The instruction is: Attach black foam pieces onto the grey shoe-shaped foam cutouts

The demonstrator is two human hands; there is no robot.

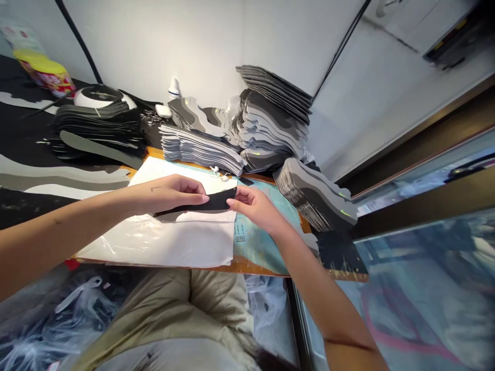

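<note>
while hands (174,195) (256,207) pinch a black strip (219,200), grey stacks (273,121) stand beyond.

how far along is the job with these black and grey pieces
Probably partway. The layered grey pieces with green marks, stacked on the right, look done. In progress is the black piece, pinched between left hand and right hand. The dark bundle on the left looks left to do; its count is unclear.

Glossy, wrinkled white sheet (193,245).
</note>
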